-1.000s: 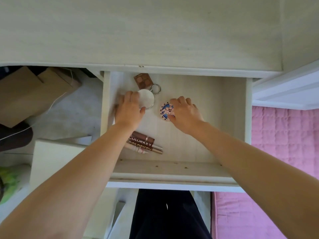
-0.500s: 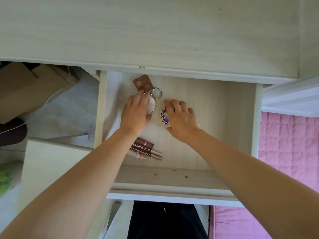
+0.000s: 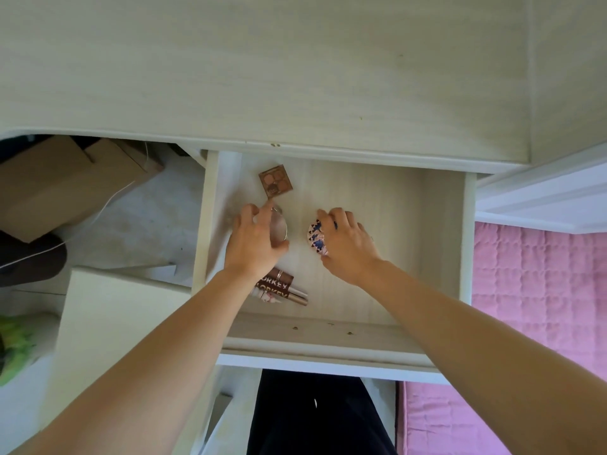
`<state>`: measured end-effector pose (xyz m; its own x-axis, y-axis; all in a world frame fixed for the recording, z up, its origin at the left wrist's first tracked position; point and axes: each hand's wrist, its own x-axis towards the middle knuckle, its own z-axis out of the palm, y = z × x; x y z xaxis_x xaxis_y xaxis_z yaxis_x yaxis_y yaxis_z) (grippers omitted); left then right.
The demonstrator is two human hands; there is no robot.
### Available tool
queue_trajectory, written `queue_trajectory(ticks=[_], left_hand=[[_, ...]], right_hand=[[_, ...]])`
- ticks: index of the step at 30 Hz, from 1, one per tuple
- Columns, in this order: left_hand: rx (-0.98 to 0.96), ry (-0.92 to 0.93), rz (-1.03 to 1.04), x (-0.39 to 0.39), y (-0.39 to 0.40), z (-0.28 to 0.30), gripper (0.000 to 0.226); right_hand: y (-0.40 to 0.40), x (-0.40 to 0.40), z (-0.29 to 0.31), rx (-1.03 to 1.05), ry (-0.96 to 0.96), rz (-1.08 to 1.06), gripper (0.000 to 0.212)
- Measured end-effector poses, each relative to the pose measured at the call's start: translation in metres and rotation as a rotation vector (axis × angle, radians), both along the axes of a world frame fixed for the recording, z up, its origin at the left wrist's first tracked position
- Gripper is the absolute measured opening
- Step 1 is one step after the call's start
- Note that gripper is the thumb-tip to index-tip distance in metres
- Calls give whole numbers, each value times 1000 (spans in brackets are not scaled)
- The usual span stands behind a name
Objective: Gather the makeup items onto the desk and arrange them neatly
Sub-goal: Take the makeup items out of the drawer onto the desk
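Wooden drawer (image 3: 440,244) held the makeup: left hand (image 3: 253,244) curled around a round compact mirror (image 3: 280,228), right hand (image 3: 348,244) pinching a patterned compact (image 3: 315,239); both probably light, rigid, slick, best gripped by rims.

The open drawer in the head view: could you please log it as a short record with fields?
drawer: pulled out below the desk top
left hand: closed around round mirror compact
right hand: gripping patterned pink-and-blue item
eyeshadow palette: lying flat at drawer's back left, untouched
brown tubes: lying together near drawer's front, partly under the left wrist
desk top: no makeup visible on it
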<state>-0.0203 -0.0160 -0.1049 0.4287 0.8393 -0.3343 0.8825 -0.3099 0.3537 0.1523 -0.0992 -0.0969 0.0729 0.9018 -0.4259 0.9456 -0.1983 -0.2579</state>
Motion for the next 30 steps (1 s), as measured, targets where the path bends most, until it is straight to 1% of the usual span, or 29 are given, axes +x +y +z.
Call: queue_trajectory(ticks=[3, 6, 12, 17, 21, 25, 30], left_hand=[[-74, -51, 38, -4, -11, 18, 81], [-107, -127, 82, -8, -26, 42, 78], [-128, -276, 225, -12, -61, 89, 76], [-117, -397, 406, -13, -87, 130, 74], [-217, -483, 555, -10, -100, 155, 76], [-285, -495, 565, -9, -101, 170, 89], [-288, -458, 522, -6, -88, 182, 80]], right_hand=[[-13, -2, 19, -17, 47, -48, 86], [-31, 1, 42, -24, 112, -91, 76], [-65, 2, 93, 102, 196, -192, 69], [-88, 2, 133, 173, 283, -290, 71], [-99, 1, 153, 241, 310, -329, 74], [-99, 1, 167, 272, 309, -306, 74], [-89, 3, 176, 284, 309, -254, 75]])
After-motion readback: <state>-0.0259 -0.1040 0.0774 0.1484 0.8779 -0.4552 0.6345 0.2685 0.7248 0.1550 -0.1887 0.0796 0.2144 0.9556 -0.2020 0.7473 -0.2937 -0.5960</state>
